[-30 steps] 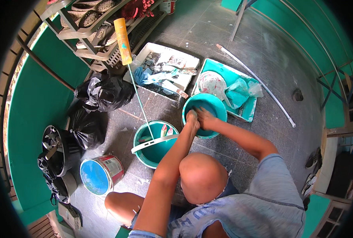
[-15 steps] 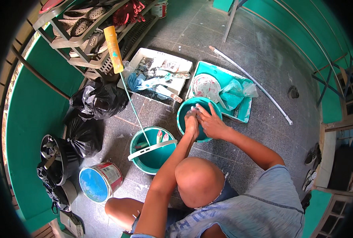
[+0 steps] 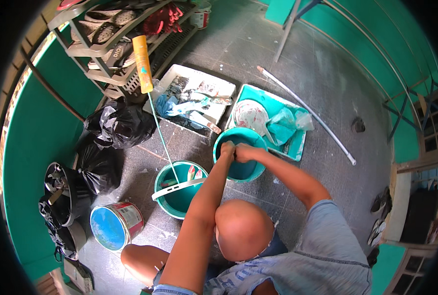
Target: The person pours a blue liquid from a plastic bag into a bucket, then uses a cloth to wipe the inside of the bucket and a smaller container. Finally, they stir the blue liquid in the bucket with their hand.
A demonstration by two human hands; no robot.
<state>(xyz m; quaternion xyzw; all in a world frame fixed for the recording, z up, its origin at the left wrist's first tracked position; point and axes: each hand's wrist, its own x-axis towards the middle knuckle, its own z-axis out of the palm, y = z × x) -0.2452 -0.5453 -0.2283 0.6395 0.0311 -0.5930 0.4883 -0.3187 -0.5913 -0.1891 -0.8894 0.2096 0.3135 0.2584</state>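
Note:
Both my hands are down at the mouth of a teal bucket [image 3: 260, 158] with dark liquid in it. My left hand [image 3: 227, 148] is closed near the bucket's left side. Close beside it, my right hand [image 3: 245, 153] is bent down with its fingers curled inward. Between them is a dark patch, and whatever they grip is too hidden to name. A second teal bucket [image 3: 172, 209] with a white handle stands left of my left forearm. In it lean a paint roller frame with a yellow-orange grip [image 3: 142, 66] and a few small red-and-white items.
Beyond the buckets lie a paint-smeared white tray [image 3: 224, 81] with blue cloth and a brush, and a teal tray [image 3: 297, 150] holding a round lid and plastic. A pole [image 3: 307, 109] lies right. Left are a blue-topped paint can [image 3: 108, 227], black bags [image 3: 123, 123] and a shoe rack [image 3: 98, 50].
My hands have gone lower into the bucket and slightly left. The right hand's fingers, spread before, are now curled down. The whole view has shifted a little.

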